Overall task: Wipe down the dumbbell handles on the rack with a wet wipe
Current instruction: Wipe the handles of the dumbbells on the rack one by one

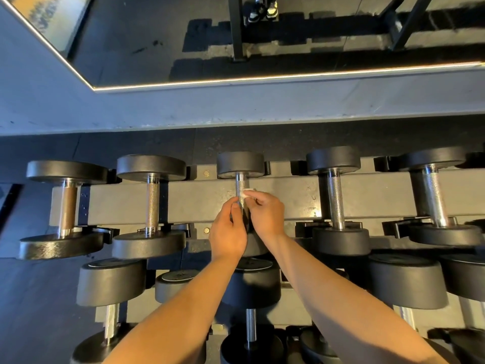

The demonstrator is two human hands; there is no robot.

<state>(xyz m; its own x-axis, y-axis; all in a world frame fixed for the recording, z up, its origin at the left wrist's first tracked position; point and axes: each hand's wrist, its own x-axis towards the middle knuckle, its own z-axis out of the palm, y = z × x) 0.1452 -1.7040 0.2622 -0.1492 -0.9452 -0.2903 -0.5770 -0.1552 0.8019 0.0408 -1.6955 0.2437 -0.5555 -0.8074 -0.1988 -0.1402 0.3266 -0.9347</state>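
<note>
Work is seen at the middle of the frame, on the shiny silver rough-metal handle of the middle dumbbell in the top row. The small white wet wipe is pinched in the right hand and pressed on the handle's upper part. The handle is gripped just below by the left hand, so the hands are close together.

This handle is judged to be part done. Four more top-row handles cannot be told as wiped or not. The lower row's handles are likely left to do.

The dumbbells are held on a long black metal rack. Dark speckled floor is seen at lower left, a grey wall above the rack, and a big mirror at the top.
</note>
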